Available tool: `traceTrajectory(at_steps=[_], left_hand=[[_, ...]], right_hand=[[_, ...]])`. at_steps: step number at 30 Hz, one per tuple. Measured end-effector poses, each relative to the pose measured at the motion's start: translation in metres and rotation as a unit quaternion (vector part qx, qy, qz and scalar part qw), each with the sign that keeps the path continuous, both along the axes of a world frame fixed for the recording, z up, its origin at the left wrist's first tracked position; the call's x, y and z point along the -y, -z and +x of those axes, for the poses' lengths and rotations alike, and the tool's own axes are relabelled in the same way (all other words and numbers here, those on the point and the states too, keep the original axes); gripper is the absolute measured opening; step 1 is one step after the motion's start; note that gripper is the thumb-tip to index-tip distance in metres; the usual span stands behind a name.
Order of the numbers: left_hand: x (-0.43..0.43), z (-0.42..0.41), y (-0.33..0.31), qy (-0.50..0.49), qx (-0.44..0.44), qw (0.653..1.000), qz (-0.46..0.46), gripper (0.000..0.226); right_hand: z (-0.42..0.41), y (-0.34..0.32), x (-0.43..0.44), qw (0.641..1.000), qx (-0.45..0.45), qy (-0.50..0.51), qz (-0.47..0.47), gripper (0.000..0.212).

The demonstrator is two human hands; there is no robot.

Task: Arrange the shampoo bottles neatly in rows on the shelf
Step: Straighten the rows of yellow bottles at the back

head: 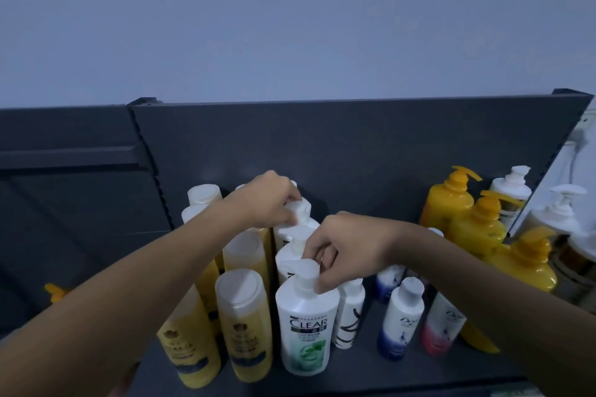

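White plastic and upright, the near pump bottle with the green "CLEAR" label (304, 322) stands at the middle of the dark grey metal shelf (364, 364), its long axis vertical and its pump spout pointing left. The right hand (343, 246) reaches in from the right, and its grip is pinched on that pump head, fingertips curled down over the cap. Directly behind it stand two more white pump bottles in a line running to the far back panel (354, 145); the left hand (266, 200) has its grip closed around the pump head of the farthest white pump bottle (298, 216), whose spout also turns left.

Left of this line, tall yellow flat-capped bottles (246, 322) stand upright in two rows, close beside one another and just beside the CLEAR bottle. To the right, a slim white bottle with black strokes (350, 316) touches or nearly touches the CLEAR bottle, then small white bottles with blue bases (401, 322) and one white bottle with a pink base (443, 329) stand apart from each other. Far right, large yellow pump bottles (464, 203) and a white pump bottle (511, 190) crowd the shelf's right end.

Bare shelf shows along the near edge and between the small bottles and the back panel.
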State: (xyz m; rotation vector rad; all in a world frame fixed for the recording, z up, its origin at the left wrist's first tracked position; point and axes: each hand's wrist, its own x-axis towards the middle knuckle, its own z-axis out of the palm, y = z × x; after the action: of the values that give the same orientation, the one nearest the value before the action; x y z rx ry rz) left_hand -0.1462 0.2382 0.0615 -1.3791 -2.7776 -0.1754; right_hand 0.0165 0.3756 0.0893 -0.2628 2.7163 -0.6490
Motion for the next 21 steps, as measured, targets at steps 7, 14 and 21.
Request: traceTrajectory(at_steps=[7,14,21], left_hand=[[0.012,-0.017,-0.015,-0.007,0.019,1.000,0.020,0.034],[0.009,-0.032,-0.012,-0.055,-0.033,0.997,0.035,0.016],[-0.014,-0.037,0.004,-0.057,0.008,0.998,0.019,0.049]], right_hand=[[-0.013,-0.021,-0.015,0.999,-0.030,0.026,0.034,0.036],[-0.035,0.002,-0.012,0.991,-0.097,0.070,0.058,0.037],[-0.039,0.028,-0.008,0.987,-0.133,0.070,0.047,0.032]])
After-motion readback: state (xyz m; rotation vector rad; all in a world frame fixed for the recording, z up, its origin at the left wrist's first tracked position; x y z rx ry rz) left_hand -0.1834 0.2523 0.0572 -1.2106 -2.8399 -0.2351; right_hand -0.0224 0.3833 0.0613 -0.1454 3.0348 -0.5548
